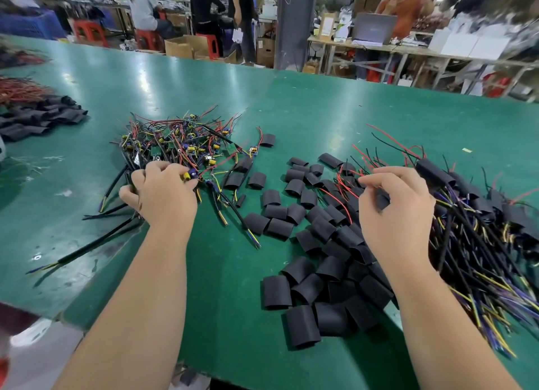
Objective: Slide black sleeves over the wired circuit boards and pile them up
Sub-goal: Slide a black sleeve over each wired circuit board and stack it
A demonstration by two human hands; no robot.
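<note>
A tangled pile of bare wired circuit boards [180, 144] lies left of centre on the green table [291, 104]. My left hand [163, 194] grips one wired board [191, 175] at the pile's near edge, fingers curled round it. Loose black sleeves [306, 290] are scattered from the centre to the near right. On the right lies the heap of sleeved boards [472, 214] with their wires trailing. My right hand [393, 211] hovers at that heap's left edge, fingers curled, with a black sleeve [382, 202] showing between thumb and fingers, mostly hidden.
A second heap of black sleeves [40, 118] and red wires [20, 89] lies at the far left. Long black cables [96, 244] run toward the near-left table edge. People sit and stand at benches beyond the far edge.
</note>
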